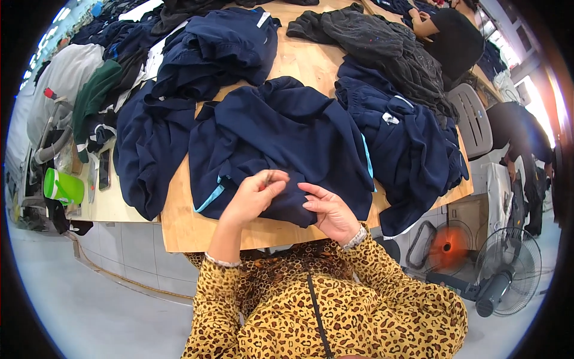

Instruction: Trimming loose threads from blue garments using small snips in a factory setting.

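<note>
A navy garment (269,128) with light-blue strips at both sides lies spread in front of me on the wooden table (185,230). Over its near part is my left hand (254,196), fingers curled in and thumb against the index finger; whatever it pinches, if anything, is too small to make out. Close beside it, my right hand (330,212) has its fingers stretched out and slightly apart, with nothing visible in them. Whether either hand touches the cloth I cannot tell.
Navy garments (221,48) are heaped at the far left, more navy garments (400,140) at the right, and dark grey ones (382,45) behind. A green cup (64,186) and a phone (104,169) sit at the left. Fans (508,272), a grey chair (472,116) and other people (457,39) are at the right.
</note>
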A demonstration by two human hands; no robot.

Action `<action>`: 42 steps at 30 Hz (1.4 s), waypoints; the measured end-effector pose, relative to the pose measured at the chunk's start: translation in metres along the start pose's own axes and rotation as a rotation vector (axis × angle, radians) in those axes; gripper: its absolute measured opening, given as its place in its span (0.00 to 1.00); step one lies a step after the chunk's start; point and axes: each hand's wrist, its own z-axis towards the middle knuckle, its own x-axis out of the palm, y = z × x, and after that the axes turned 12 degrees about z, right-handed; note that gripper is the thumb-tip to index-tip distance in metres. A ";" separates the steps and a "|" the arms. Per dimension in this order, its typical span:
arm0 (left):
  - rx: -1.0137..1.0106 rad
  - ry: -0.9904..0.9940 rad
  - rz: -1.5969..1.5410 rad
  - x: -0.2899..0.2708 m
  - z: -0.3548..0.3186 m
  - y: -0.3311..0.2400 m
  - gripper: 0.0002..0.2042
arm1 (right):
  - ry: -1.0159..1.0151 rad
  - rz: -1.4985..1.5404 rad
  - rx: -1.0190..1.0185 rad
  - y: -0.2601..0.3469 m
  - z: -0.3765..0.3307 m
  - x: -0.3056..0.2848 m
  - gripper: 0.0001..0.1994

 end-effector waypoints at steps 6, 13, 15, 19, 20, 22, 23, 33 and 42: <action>-0.244 0.489 -0.294 0.000 0.003 -0.011 0.16 | 0.012 -0.024 0.028 0.006 0.004 0.002 0.23; 0.297 0.015 0.267 0.015 -0.014 -0.011 0.18 | -0.059 -1.237 -0.611 0.003 0.006 0.002 0.08; 0.439 -0.171 0.507 0.025 -0.026 -0.020 0.15 | -0.139 -1.644 -1.057 0.001 0.008 0.002 0.09; 0.670 -0.394 0.809 0.039 -0.042 -0.004 0.15 | -0.188 -0.536 -0.330 -0.008 0.010 0.001 0.13; 0.705 -0.396 0.854 0.043 -0.046 0.000 0.15 | -0.192 -0.537 -0.333 -0.010 0.010 -0.003 0.13; 0.711 -0.397 0.857 0.052 -0.051 0.012 0.15 | -0.103 -0.144 -0.344 -0.019 0.013 -0.011 0.13; 0.711 -0.403 0.870 0.054 -0.052 0.017 0.16 | -0.063 0.002 -0.289 -0.018 0.012 -0.010 0.14; 0.292 -0.217 0.422 0.054 -0.065 0.024 0.11 | -0.065 0.092 -0.299 -0.016 0.011 -0.009 0.18; -0.167 -0.286 -0.140 0.054 -0.022 0.018 0.04 | -0.170 -0.040 -0.239 -0.021 0.000 0.010 0.22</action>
